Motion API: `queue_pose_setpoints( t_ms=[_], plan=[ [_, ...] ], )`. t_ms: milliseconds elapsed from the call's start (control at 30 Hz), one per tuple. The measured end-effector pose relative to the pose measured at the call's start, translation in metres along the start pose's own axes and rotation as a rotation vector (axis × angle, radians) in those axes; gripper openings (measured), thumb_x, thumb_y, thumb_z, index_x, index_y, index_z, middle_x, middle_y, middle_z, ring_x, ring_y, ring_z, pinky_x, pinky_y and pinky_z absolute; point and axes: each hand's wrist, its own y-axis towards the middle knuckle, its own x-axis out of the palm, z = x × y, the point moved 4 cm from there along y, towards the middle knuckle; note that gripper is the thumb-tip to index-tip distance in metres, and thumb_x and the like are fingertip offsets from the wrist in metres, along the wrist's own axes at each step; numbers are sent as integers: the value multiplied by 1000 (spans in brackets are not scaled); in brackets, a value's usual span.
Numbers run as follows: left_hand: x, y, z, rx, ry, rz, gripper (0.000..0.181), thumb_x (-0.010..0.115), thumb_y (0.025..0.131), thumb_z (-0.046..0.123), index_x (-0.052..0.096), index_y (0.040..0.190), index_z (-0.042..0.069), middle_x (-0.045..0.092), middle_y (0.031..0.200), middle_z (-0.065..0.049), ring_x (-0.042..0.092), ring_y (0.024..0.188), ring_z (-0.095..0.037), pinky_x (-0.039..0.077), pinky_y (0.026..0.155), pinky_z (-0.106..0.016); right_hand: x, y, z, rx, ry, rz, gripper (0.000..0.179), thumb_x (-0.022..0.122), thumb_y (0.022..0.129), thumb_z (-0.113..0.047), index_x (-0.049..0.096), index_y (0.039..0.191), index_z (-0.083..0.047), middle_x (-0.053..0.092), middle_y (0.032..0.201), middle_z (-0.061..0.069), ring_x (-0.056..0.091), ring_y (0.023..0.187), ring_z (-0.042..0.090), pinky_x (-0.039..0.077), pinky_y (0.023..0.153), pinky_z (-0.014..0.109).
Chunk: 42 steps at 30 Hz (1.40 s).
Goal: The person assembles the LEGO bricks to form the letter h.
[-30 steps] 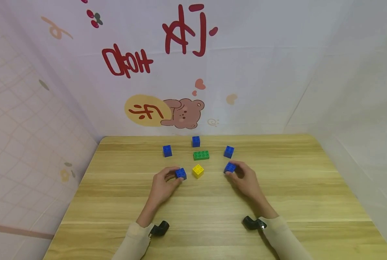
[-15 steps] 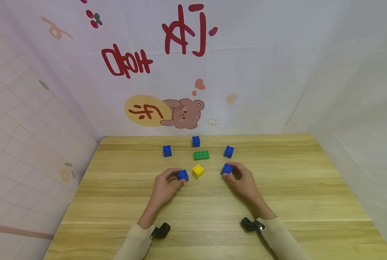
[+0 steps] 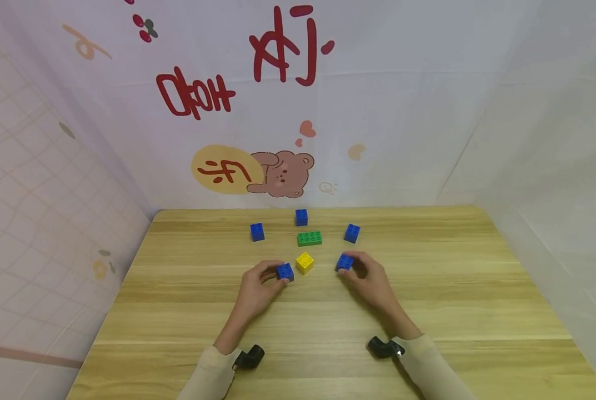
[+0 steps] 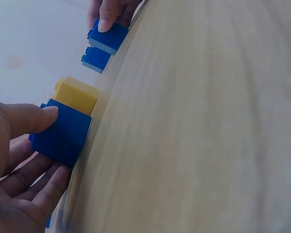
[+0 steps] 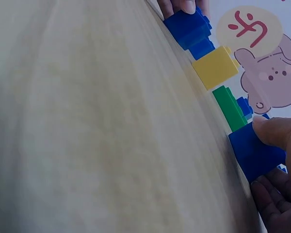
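My left hand [image 3: 256, 286] pinches a blue toy brick [image 3: 285, 272] between thumb and fingers, just left of a yellow brick [image 3: 305, 263]. On the other side, my right hand [image 3: 372, 280] grips a second blue brick [image 3: 345, 262], with a gap between it and the yellow one. Both held bricks are at the tabletop, studs up. In the left wrist view, the thumb presses the near face of the left blue brick [image 4: 63, 133]. The right wrist view shows the right thumb on its blue brick [image 5: 257, 153] in the same way.
Behind the yellow brick lies a longer green brick [image 3: 310, 239]. Three more blue bricks stand farther back: one at left [image 3: 257, 232], one at the back middle [image 3: 301, 217], one at right [image 3: 352, 233]. A printed white curtain [image 3: 402, 111] hangs behind the wooden table [image 3: 302, 344].
Both hands have slid inward and slightly toward the person, carrying their blue bricks closer to the yellow one. The other bricks have stayed put.
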Motion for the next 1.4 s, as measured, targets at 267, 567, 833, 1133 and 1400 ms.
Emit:
queue_pose_setpoints(
  t_ms=[267, 567, 833, 1133, 1400],
  plan=[
    [5, -2, 3, 27, 18, -19, 40, 80, 86, 1, 70, 124, 9, 69, 128, -13, 70, 116, -30, 58, 101, -36, 4, -1, -2, -3, 15, -14, 43, 78, 92, -29, 66, 132, -17, 66, 136, 8, 58, 133, 31, 42, 118, 53],
    [11, -5, 6, 12, 16, -41, 39, 81, 86, 2, 70, 123, 9, 69, 127, -12, 70, 115, -28, 59, 100, -33, 8, -1, -5, 5, 30, -30, 43, 79, 91, -30, 67, 131, -18, 66, 136, 8, 55, 136, 33, 38, 121, 55],
    [18, -6, 6, -2, 3, -45, 40, 81, 85, 0, 71, 122, 11, 70, 126, -11, 71, 114, -26, 59, 99, -29, 15, -2, -7, 15, 26, -56, 43, 79, 91, -34, 67, 130, -21, 66, 137, 6, 56, 136, 31, 39, 121, 54],
    [26, -10, 10, -10, 26, -81, 40, 80, 87, 3, 70, 124, 13, 69, 129, -9, 70, 116, -25, 59, 99, -29, 21, -2, -9, 29, 31, -70, 43, 79, 91, -36, 67, 130, -23, 66, 137, 4, 55, 138, 30, 40, 121, 53],
    [35, -12, 19, 41, 19, -103, 39, 81, 87, 4, 71, 123, 14, 69, 129, -9, 70, 115, -26, 59, 98, -30, 24, -2, -10, 36, 50, -76, 42, 80, 90, -35, 68, 130, -26, 65, 139, 4, 56, 137, 30, 41, 120, 52]
  ],
)
